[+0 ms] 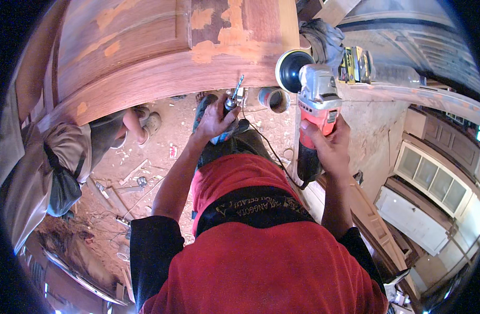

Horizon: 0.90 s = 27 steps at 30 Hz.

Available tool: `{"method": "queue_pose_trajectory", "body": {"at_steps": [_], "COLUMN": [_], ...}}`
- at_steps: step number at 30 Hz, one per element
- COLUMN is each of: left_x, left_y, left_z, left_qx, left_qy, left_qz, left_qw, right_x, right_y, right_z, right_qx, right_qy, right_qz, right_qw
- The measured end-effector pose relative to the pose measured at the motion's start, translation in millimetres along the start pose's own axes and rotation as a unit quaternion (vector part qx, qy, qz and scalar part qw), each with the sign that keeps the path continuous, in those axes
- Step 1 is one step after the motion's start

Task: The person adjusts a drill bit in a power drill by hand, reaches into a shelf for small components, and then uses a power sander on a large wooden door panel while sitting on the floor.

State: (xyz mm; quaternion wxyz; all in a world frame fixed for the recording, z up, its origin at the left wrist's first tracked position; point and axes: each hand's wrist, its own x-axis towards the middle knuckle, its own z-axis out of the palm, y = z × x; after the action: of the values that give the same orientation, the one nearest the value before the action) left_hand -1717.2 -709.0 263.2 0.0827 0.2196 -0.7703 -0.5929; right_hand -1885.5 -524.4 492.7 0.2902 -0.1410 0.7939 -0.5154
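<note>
My left hand [218,121] is closed around a power drill [230,103]. Its twist bit points up toward the edge of a wooden door panel [161,78], and most of the drill body is hidden by the hand. In my right hand [334,146] I grip the handle of a red and silver angle sander [319,86]. Its round black backing pad [294,71], with a pale rim, stands beside the panel's right end. Orange filler patches [235,39] mark the reddish-brown wood.
A person in grey clothing [75,144] is at the left, feet in sandals. An open can [274,99] stands below the panel edge. A dark cord [269,144] runs between my hands. Boxes [355,65] and a grey cloth [324,42] lie at the right; chips litter the floor.
</note>
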Motion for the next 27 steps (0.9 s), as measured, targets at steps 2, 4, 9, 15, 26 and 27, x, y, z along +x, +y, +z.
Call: {"method": "queue_pose_trajectory", "body": {"at_steps": [2, 4, 9, 15, 26, 27], "left_x": [3, 3, 16, 21, 27, 27], "left_y": [-10, -29, -25, -35, -7, -7], "left_z": [-1, 15, 22, 22, 22, 23], "left_qx": [0.003, -0.02, -0.117, 0.001, 0.028, 0.048], "left_qy": [-0.041, -0.01, -0.02, 0.037, 0.034, 0.05], "left_qz": [-0.014, -0.007, -0.043, 0.009, -0.015, -0.004], "left_qw": [0.999, 1.0, 0.992, 0.999, 0.999, 0.998], "right_x": [3, 2, 6, 5, 5, 5], "right_y": [2, 2, 3, 1, 14, 14], "right_z": [5, 12, 15, 20, 24, 24], "right_qx": [0.006, 0.026, 0.016, -0.052, -0.126, -0.126], "right_qy": [-0.013, -0.019, -0.046, -0.063, -0.081, -0.082], "right_qz": [-0.004, 0.008, 0.026, 0.016, 0.003, 0.002], "right_qw": [1.0, 0.999, 0.998, 0.996, 0.989, 0.989]}}
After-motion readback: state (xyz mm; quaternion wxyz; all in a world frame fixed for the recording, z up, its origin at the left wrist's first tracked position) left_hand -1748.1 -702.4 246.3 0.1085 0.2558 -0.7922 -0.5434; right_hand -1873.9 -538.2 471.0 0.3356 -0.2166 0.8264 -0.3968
